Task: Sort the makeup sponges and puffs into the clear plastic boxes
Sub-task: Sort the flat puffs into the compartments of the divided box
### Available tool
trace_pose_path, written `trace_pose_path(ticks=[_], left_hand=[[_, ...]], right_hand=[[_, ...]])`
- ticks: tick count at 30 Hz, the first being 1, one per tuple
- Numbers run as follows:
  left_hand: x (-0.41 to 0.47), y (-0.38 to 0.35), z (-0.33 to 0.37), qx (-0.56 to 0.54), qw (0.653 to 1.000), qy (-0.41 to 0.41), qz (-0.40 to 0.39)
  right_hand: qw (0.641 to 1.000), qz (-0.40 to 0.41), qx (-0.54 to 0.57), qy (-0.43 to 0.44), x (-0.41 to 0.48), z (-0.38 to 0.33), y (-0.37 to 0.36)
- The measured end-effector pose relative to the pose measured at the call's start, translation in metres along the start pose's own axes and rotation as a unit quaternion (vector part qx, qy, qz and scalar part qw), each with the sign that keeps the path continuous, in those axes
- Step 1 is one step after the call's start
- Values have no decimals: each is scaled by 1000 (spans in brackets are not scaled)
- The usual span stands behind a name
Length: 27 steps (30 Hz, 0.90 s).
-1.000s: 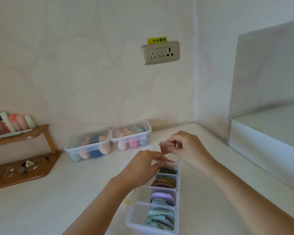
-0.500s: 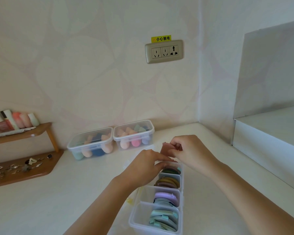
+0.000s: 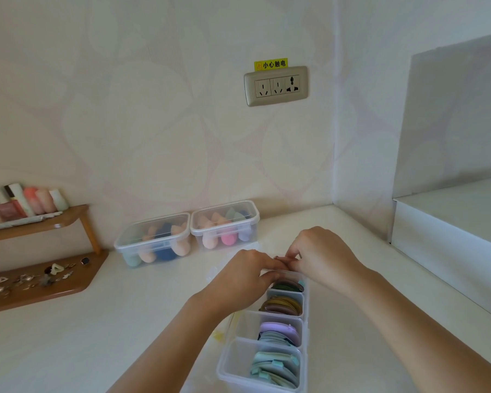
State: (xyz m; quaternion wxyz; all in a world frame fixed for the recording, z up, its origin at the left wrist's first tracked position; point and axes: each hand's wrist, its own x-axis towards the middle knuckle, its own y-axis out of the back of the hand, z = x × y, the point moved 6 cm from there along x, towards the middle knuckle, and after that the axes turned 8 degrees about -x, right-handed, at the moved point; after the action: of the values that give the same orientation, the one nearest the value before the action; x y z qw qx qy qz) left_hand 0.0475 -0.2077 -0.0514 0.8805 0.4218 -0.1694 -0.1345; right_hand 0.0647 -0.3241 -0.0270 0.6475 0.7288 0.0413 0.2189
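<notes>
Right hand (image 3: 322,255) pinching puff (image 3: 279,258), left hand (image 3: 240,277) alongside, over divided box (image 3: 230,363)

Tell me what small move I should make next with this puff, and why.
Probably lower the mauve puff edge-on into the far compartment of the divided box, then let go. The right hand pinches it just above that compartment, the left hand meets it with its fingertips, and dark puffs already stand there on edge.

Home vanity corner, wallpapered wall, wall socket (image 3: 276,85), wooden shelf (image 3: 40,222) of cosmetics (image 3: 26,199), white counter (image 3: 97,336)
</notes>
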Motion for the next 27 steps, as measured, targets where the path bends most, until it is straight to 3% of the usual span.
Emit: trace_pose_path(ticks=[6, 9, 15, 21, 27], left_hand=[[0, 1, 5, 7, 1000, -7, 4], [-1, 3, 8, 17, 1000, -15, 1], [-3, 2, 13, 22, 1000, -3, -19], [-2, -7, 10, 49, 998, 20, -24], [-3, -5, 10, 37, 999, 21, -25]], right_hand=[[996, -76, 50, 10, -4, 3, -3], [994, -74, 77, 7, -7, 6, -2], [999, -11, 30, -4, -8, 5, 4], [991, -64, -95, -73, -3, -1, 3], [980, -149, -106, -74, 2, 1, 1]])
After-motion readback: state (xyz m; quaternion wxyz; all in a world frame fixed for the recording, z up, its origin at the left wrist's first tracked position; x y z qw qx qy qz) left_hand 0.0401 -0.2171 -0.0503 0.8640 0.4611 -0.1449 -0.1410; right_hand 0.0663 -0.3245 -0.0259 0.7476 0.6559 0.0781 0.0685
